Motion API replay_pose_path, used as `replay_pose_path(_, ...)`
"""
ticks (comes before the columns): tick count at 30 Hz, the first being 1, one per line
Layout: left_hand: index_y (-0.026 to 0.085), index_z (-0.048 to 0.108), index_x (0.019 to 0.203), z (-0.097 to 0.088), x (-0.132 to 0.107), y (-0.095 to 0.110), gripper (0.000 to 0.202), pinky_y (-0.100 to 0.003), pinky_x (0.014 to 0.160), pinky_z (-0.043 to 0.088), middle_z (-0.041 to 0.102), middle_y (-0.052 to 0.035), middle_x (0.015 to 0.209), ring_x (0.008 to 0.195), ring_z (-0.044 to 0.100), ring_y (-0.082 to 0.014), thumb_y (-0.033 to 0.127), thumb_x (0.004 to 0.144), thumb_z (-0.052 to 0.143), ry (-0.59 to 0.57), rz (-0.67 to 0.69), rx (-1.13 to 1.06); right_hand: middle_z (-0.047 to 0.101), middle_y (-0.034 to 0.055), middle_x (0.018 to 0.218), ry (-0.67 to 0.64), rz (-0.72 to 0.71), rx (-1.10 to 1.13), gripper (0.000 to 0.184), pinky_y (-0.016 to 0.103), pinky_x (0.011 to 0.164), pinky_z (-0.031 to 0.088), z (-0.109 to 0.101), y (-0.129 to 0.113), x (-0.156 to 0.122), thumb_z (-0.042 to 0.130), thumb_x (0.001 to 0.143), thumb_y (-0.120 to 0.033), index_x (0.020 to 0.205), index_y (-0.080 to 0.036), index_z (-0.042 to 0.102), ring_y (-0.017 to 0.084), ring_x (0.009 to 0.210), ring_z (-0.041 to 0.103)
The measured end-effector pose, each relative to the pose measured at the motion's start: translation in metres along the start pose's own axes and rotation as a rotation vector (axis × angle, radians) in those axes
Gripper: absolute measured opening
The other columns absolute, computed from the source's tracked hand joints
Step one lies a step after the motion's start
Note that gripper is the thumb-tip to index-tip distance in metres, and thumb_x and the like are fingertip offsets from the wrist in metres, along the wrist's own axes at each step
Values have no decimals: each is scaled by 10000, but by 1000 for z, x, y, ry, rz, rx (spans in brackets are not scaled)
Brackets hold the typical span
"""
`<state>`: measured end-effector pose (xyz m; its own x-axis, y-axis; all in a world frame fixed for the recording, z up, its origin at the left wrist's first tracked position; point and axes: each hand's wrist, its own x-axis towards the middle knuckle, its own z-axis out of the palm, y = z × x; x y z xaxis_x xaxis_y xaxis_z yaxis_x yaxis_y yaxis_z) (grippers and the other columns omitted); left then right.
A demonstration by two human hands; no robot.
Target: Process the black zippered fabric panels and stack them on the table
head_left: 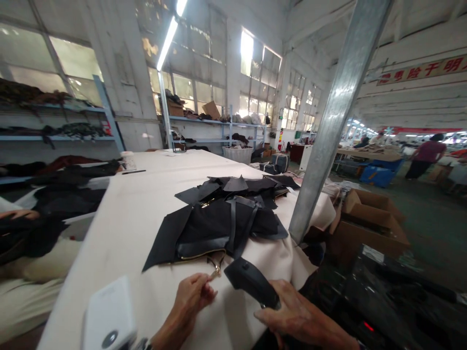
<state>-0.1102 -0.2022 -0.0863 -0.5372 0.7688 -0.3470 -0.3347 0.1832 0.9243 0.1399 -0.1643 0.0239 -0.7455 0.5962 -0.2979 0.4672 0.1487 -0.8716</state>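
Black, gold-zipped fabric [209, 221] lies near a tilted black handheld device [253, 284].

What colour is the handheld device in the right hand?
Black; the handheld device in the right hand shows in the head view.

Daylight comes through the far windows [246, 52], one pane blown to pure white, and a tube lamp [168, 43] glares up on the left. The pale counter [124, 214] looks bright; the black cloth [211, 221] loses detail. Near right sinks into gloom. Things smear and stretch toward the edges.
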Motion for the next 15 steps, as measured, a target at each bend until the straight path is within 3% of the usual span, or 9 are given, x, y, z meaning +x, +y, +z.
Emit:
replay_pose_path(5, 206, 599, 585, -7, -11, 0, 199, -267, 516, 472, 437, 49, 473, 464, 475, -105, 380, 557, 690, 132, 13, -228, 520, -37, 586, -27, -6, -19, 300, 174, 452, 389, 10, -16, 20, 534, 805, -406, 927, -132, 526, 83, 481, 513)
replay_pose_path(8, 194, 599, 573, -8, -16, 3, 218, -237, 468, 436, 429, 57, 451, 450, 454, -95, 369, 519, 717, 140, 31, -296, 519, -42, 609, -10, -13, -26, 334, 161, 436, 402, 16, -29, 29, 569, 784, -399, 972, -129, 513, 72, 464, 517)
replay_pose_path(12, 161, 601, 584, -7, -20, 5, 312, -236, 461, 434, 472, 50, 448, 452, 468, -103, 383, 447, 773, 131, 46, -329, 541, 12, 846, 33, -46, -11, 338, 151, 410, 434, 25, -34, 48, 592, 754, -388, 981, -143, 536, 54, 490, 550)
replay_pose_path(15, 144, 603, 596, -7, -21, 5, 327, -243, 487, 454, 485, 44, 457, 465, 483, -107, 375, 459, 789, 113, 56, -339, 522, 0, 776, 57, -23, -31, 344, 155, 358, 418, 29, -31, 62, 604, 733, -380, 949, -121, 533, 70, 457, 549)
